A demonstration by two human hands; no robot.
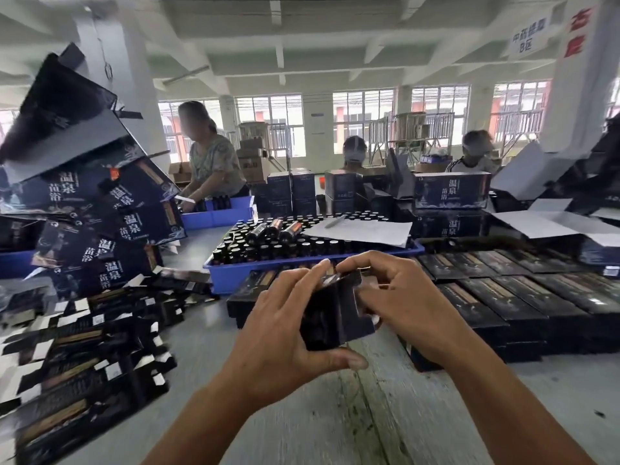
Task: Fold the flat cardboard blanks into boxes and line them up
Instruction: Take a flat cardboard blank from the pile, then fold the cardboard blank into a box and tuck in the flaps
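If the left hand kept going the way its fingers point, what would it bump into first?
Probably the blue tray of dark bottles just beyond the box the left hand holds; depth is hard to judge.

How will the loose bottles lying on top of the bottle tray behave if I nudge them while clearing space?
The loose bottles lie on their sides across upright bottle caps, so they would probably roll. They look like dark glass, likely heavy for their size and breakable. The blue tray rim might stop them.
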